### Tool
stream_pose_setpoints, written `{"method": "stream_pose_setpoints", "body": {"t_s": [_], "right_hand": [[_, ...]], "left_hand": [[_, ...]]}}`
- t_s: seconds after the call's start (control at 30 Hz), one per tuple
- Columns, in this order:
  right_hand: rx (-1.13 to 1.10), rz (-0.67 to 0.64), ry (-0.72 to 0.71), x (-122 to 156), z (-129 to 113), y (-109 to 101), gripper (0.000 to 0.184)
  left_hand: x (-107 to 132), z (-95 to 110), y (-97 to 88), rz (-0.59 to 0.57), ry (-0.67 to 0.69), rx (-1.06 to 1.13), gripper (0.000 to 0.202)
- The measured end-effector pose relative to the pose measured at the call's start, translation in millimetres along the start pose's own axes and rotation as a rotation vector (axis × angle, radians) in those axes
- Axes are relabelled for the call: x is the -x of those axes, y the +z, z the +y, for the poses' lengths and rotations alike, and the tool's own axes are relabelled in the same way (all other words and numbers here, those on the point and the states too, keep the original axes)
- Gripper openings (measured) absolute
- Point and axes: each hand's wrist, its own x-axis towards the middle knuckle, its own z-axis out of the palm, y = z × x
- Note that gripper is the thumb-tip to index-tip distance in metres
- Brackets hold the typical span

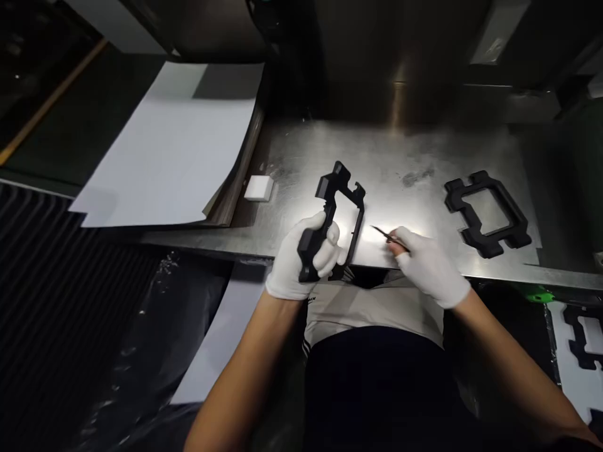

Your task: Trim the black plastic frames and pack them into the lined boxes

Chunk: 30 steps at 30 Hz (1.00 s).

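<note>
My left hand (296,257), in a white glove, is closed around one side of a black plastic frame (333,194). The frame is held up and tilted above the front edge of the metal bench. In my gloved right hand (431,263), a thin dark pointed tool (384,235) is pinched between bare-looking fingertips. Its tip points left toward the frame and stays apart from it. A second black frame (487,245) of similar shape lies flat on the bench, to the right of my right hand.
A stack of white sheets (164,144) sits at the left of the metal bench (381,157). Beside it is a small white block (259,188). At the lower right, another black frame (581,336) rests on a white sheet, with a green object (539,295) nearby. Ridged black material (56,301) fills the lower left.
</note>
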Motion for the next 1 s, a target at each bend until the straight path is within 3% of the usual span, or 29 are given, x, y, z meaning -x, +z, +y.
{"method": "stream_pose_setpoints", "body": {"t_s": [0.1,0.2,0.37,0.63,0.87,1.0], "right_hand": [[0.296,-0.031,-0.130,-15.2,-10.0,13.6,0.035],[0.462,-0.074,-0.254,-12.7,-20.2,24.6,0.039],[0.481,-0.068,-0.267,-10.4,-24.6,28.8,0.041],[0.469,-0.042,-0.154,-32.5,-16.3,10.9,0.039],[0.434,-0.113,-0.226,-25.5,-26.4,12.4,0.028],[0.460,-0.090,-0.212,-26.2,-31.3,14.2,0.030]], "left_hand": [[-16.2,-4.4,1.4,0.019,-0.049,-0.049,0.058],[-14.1,-9.2,3.9,0.029,-0.058,-0.105,0.051],[-9.2,-11.3,14.3,0.073,-0.064,-0.201,0.048],[-11.1,-10.9,20.9,0.097,-0.075,-0.280,0.048],[-12.0,-11.6,19.8,0.063,-0.058,-0.289,0.048],[-15.1,-9.4,22.0,0.072,-0.039,-0.295,0.048]]}}
